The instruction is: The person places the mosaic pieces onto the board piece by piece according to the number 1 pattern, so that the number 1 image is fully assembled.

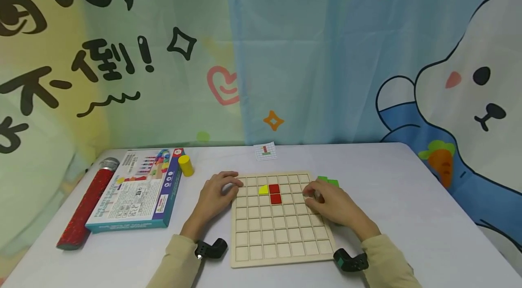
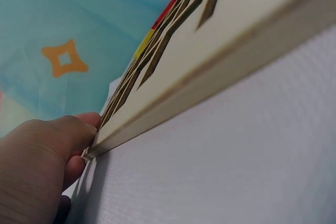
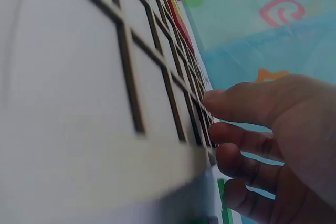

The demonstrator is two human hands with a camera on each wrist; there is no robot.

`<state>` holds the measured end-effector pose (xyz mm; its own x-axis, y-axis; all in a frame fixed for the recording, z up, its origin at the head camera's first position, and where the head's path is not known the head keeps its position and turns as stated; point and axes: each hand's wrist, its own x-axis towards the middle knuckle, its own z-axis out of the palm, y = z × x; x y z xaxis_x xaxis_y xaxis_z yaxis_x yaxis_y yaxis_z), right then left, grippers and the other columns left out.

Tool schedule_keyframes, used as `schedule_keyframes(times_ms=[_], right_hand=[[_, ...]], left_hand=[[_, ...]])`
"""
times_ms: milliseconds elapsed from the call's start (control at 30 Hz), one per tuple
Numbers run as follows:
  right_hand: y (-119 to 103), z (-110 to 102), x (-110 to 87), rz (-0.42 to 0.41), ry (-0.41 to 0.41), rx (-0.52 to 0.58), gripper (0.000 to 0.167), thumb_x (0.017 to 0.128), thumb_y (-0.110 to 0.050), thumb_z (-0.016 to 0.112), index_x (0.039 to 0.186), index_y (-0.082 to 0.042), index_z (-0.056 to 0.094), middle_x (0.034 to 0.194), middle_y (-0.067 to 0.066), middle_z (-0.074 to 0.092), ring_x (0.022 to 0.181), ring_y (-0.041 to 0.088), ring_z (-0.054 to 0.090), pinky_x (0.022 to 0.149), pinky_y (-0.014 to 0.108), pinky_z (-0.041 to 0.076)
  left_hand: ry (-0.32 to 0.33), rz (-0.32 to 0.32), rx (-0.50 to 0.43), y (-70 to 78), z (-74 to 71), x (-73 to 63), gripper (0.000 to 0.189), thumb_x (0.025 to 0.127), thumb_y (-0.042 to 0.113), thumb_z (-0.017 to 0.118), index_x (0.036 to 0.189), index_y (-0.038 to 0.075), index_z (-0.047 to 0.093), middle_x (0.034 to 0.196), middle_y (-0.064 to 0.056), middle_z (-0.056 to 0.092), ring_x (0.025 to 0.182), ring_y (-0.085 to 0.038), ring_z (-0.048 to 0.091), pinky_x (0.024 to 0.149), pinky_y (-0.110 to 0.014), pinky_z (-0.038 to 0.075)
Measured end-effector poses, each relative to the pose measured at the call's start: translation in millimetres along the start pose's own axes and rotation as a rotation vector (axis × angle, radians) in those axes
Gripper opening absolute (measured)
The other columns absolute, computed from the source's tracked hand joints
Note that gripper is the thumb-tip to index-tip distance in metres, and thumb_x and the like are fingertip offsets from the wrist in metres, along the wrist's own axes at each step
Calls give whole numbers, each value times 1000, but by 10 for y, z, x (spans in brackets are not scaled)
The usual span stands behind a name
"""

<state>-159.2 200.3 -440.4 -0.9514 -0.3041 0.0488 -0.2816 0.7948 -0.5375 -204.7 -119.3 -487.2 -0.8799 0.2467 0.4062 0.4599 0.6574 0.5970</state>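
Observation:
A pale wooden grid board (image 1: 284, 249) lies on the table. In its upper part sit a yellow tile with a curved side (image 1: 263, 190) and two red square tiles (image 1: 275, 199), one above the other. My left hand (image 1: 216, 195) holds the board at its far left corner; the left wrist view shows thumb and fingers at that edge. My right hand (image 1: 336, 204) is at the board's right side, fingers loosely bent, thumb and forefinger apart over the outer squares, with no piece visible between them. Green pieces (image 1: 328, 181) lie just behind it, partly hidden.
A small card (image 1: 265, 151) with a printed grid pattern lies behind the board. To the left are a flat box (image 1: 126, 197), a yellow cylinder (image 1: 186, 165) and a red microphone-shaped object (image 1: 87, 206). A printed curtain (image 1: 285, 52) hangs behind the white table (image 1: 424, 215).

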Motion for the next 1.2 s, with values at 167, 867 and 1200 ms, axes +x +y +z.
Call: schedule_keyframes(times_ms=[167, 867, 1200], right_hand=[[69, -26, -39, 27, -24, 15, 20, 88, -20, 65, 107, -16, 62, 96, -6, 60, 70, 9, 48, 61, 24, 40], [293, -210, -155, -14, -27, 9, 20, 89, -17, 64, 108, -11, 62, 96, -1, 62, 72, 8, 52, 60, 22, 43], [478, -371, -262, 29, -51, 22, 19, 87, -15, 65, 105, -10, 63, 94, 2, 60, 74, 11, 52, 59, 22, 45]], left_hand=[[-4, 1, -3, -10, 4, -14, 13, 85, 14, 67, 92, 23, 72, 120, 0, 65, 106, -23, 59, 82, -40, 38], [-11, 34, 12, -27, -20, 17, 13, 86, 14, 66, 94, 22, 72, 120, -2, 65, 106, -26, 60, 84, -44, 40], [-18, 30, 6, -26, -18, 11, 13, 87, 14, 65, 94, 22, 72, 121, -2, 64, 108, -25, 59, 85, -44, 40]])
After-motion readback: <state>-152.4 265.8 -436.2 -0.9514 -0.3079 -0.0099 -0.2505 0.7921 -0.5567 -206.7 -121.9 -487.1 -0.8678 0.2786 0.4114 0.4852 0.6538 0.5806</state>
